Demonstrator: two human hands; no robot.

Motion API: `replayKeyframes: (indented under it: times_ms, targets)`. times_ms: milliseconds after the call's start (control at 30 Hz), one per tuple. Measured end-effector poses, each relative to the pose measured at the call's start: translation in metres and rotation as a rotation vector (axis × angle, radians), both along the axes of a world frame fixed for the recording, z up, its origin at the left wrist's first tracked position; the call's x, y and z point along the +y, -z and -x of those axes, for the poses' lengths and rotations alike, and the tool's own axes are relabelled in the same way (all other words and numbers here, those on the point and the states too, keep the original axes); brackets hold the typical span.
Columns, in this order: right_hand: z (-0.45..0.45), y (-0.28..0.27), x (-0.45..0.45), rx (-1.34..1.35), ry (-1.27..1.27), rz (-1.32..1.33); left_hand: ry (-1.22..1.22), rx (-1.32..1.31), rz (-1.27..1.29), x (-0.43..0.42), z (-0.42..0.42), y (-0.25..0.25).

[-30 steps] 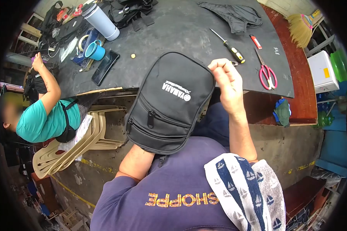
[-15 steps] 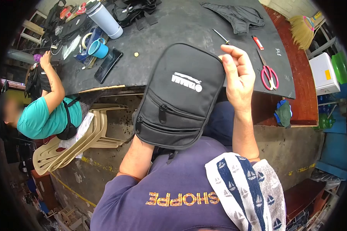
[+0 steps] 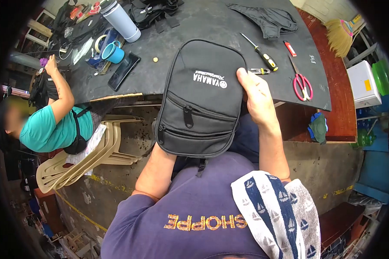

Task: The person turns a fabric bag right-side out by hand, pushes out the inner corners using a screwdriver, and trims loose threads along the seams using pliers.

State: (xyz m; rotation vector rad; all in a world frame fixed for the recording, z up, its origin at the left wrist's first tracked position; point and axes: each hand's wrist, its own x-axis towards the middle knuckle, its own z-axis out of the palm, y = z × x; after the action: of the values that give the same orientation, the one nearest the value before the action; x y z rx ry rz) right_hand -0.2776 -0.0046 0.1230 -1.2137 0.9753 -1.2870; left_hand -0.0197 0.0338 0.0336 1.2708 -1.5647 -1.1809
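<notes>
A black zippered bag (image 3: 203,99) with white YAMAHA lettering is held up in front of my chest, its two zippers towards the lower end. My right hand (image 3: 257,95) grips its right edge, thumb on the front face and the other fingers partly hidden behind. The left forearm reaches behind the bag's lower left side, and the left hand itself is hidden there. Just beyond my right hand, a small cutter-like tool (image 3: 260,71) and a screwdriver (image 3: 266,58) lie on the black table (image 3: 203,21).
Pink-handled scissors (image 3: 303,86), a red-cased object (image 3: 290,48), black fabric (image 3: 268,19), a phone (image 3: 124,72), a blue cup (image 3: 113,52) and a tumbler (image 3: 121,21) lie or stand on the table. Another person (image 3: 58,125) is at left beside stacked chairs (image 3: 103,155).
The bag has moved slightly right and turned more upright. My right hand has gone from loosely curled fingers at its upper corner to a grip lower on its right edge.
</notes>
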Motion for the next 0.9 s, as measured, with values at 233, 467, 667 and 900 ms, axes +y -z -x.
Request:
replayKeyframes:
  times_ms: [233, 467, 667, 900]
  targets:
    - [0.016, 0.008, 0.008, 0.037, 0.000, -0.144, -0.053, 0.356, 0.006, -0.013, -0.008, -0.012]
    - [0.005, 0.013, 0.036, -0.070, -0.234, -0.323, -0.007, 0.737, 0.039, -0.015, 0.000, -0.022]
    - [0.003, -0.001, 0.047, -0.174, -0.164, -0.235, 0.147, 0.933, 0.077, -0.010, 0.020, -0.030]
    - [-0.007, 0.009, 0.022, -0.106, 0.208, 0.199, 0.177, 1.046, -0.074, -0.006, 0.050, -0.071]
